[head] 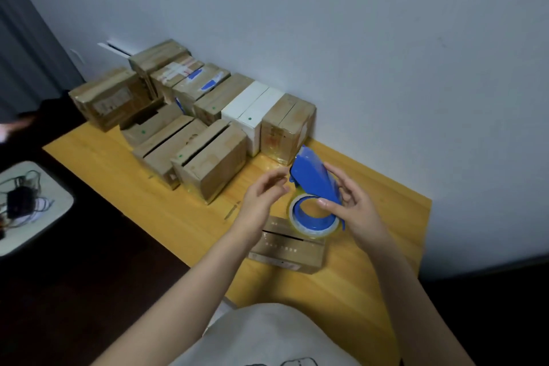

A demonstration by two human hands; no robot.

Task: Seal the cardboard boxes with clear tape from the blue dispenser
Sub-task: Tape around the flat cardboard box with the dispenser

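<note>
Box (285, 252), 1: brown, flaps slit open, on table (371, 202); print unreadable.
Dispenser (315, 178), 1: blue, clear roll, above the box, gripped by right hand (359, 211).
Left hand (261, 196): loosely spread beside its nose, holding nothing.
Boxes (214, 163), about ten, against wall (386, 68); labels illegible.

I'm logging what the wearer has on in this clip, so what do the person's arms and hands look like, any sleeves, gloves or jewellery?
Both forearms are bare up to the picture's edge, with no sleeve in view. The left hand and right hand wear no gloves, and no ring, watch or bracelet shows. The person wears a pale top with a dark line print.
</note>
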